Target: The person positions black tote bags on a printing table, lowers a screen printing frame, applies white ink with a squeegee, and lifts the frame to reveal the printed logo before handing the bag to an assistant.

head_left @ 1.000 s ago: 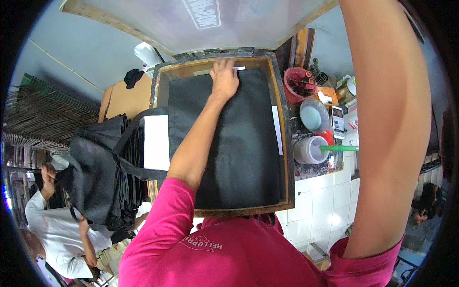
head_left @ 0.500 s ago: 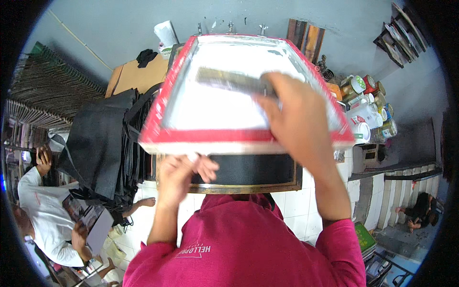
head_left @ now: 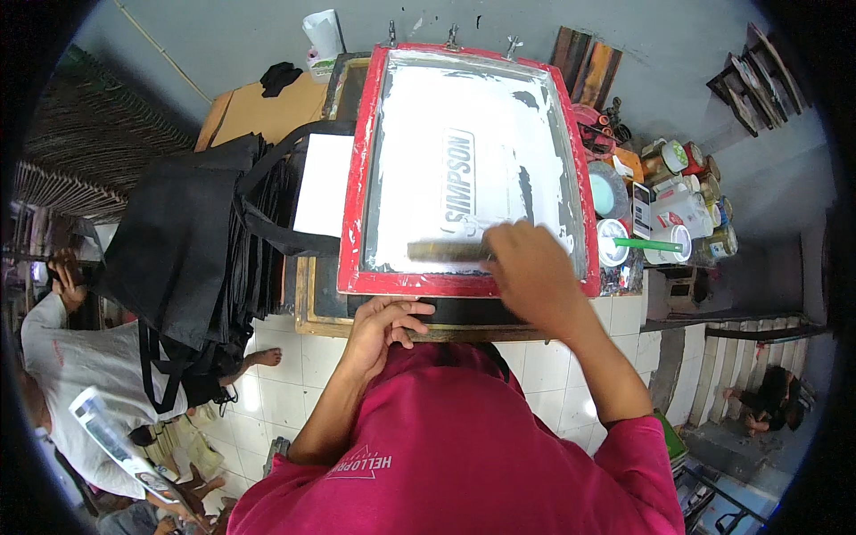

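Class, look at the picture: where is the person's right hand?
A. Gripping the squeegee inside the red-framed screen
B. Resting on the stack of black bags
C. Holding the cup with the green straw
A: the right hand grips the squeegee lying across the white mesh of the red-framed screen.

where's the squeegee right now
In the head view the long dark squeegee lies across the near end of the red-framed printing screen, gripped at its right end by the right hand, just beyond the left hand at the wooden board's near edge.
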`<action>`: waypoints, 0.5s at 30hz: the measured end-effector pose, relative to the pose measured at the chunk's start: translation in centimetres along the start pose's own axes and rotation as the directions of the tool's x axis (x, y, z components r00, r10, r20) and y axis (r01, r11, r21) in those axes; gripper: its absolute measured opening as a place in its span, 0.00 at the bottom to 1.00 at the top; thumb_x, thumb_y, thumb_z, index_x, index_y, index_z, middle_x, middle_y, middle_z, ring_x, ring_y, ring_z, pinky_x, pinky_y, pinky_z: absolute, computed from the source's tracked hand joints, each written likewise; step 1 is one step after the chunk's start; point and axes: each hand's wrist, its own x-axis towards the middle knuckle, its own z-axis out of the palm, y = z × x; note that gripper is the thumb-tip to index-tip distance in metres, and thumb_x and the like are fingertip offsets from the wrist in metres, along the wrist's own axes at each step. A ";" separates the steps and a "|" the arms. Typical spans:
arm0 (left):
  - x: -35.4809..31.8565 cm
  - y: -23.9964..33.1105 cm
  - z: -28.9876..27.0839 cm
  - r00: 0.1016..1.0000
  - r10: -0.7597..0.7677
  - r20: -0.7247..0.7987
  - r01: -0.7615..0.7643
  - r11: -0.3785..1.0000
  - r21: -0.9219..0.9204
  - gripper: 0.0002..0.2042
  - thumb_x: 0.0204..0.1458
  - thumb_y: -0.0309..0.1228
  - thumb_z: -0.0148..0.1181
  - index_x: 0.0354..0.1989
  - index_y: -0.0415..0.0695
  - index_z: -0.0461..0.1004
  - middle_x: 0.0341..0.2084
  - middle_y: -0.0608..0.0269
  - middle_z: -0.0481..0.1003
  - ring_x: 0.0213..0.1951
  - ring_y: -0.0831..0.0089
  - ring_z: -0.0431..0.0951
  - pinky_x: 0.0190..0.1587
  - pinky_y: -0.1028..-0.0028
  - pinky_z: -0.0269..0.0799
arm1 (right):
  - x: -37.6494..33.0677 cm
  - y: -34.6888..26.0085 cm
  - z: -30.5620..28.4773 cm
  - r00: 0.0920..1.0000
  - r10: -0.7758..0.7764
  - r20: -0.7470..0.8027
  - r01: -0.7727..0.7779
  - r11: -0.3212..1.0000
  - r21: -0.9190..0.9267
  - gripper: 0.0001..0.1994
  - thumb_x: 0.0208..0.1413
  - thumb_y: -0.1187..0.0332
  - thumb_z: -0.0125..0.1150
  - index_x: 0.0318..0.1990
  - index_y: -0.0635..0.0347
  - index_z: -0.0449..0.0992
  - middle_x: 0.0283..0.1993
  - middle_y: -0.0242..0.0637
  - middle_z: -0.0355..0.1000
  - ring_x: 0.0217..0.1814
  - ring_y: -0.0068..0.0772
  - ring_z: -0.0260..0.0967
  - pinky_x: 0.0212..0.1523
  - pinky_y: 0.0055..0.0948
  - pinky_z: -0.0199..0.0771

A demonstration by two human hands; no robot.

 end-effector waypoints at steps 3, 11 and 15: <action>-0.2 0.1 0.9 1.000 -0.012 -0.026 0.012 1.000 -0.014 0.12 0.57 0.21 0.50 0.47 0.30 0.72 0.44 0.40 0.81 0.35 0.67 0.85 0.27 0.78 0.79 | -1.4 -1.3 2.1 0.999 0.024 -0.037 -0.027 0.997 -0.078 0.11 0.47 0.76 0.58 0.39 0.60 0.71 0.37 0.40 0.69 0.42 0.44 0.68 0.41 0.40 0.65; -0.1 0.1 0.8 0.999 -0.038 -0.038 0.038 0.999 -0.020 0.12 0.57 0.21 0.48 0.47 0.31 0.72 0.47 0.40 0.80 0.42 0.63 0.85 0.32 0.75 0.83 | 8.9 8.1 5.4 0.986 -0.052 -0.159 0.023 0.984 -0.178 0.08 0.52 0.77 0.55 0.41 0.61 0.72 0.37 0.42 0.71 0.42 0.46 0.70 0.43 0.44 0.67; -0.2 0.7 0.8 0.997 -0.078 0.006 0.078 0.975 -0.206 0.13 0.59 0.23 0.48 0.49 0.30 0.71 0.53 0.37 0.77 0.50 0.55 0.83 0.45 0.65 0.86 | 17.7 13.8 3.8 0.995 0.095 -0.010 -0.095 0.982 -0.162 0.11 0.56 0.68 0.62 0.44 0.62 0.75 0.43 0.47 0.78 0.50 0.52 0.75 0.50 0.48 0.72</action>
